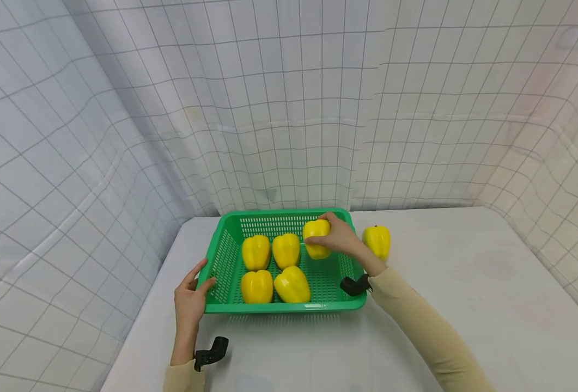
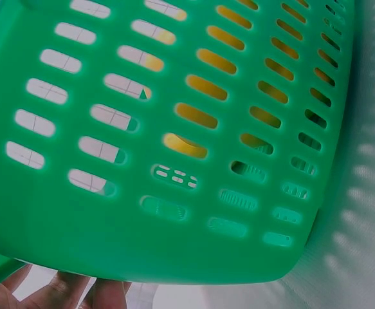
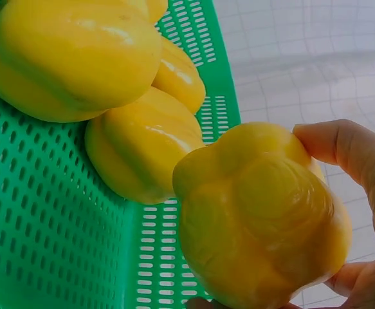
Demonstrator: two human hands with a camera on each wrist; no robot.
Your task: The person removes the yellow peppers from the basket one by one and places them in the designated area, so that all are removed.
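Note:
A green plastic basket (image 1: 284, 308) with slotted walls holds several yellow bell peppers in its left and middle part, among them a front left pepper (image 1: 257, 287) and a tilted pepper (image 1: 292, 285). My right hand (image 1: 340, 237) grips another yellow bell pepper (image 3: 261, 215) over the basket's back right part, thumb and fingers around its sides. In the right wrist view its lobed end faces the camera. With the thumb over the rim, my left hand (image 1: 190, 299) holds the basket's left side. The left wrist view shows its fingers (image 2: 110, 294) at the rim, partly hidden by the green wall.
One more yellow bell pepper (image 1: 377, 242) stands on the white table (image 1: 445, 283), just right of the basket. A white curtain with a grid pattern (image 1: 289, 109) hangs behind the table and along both sides. Each wrist carries a small black camera.

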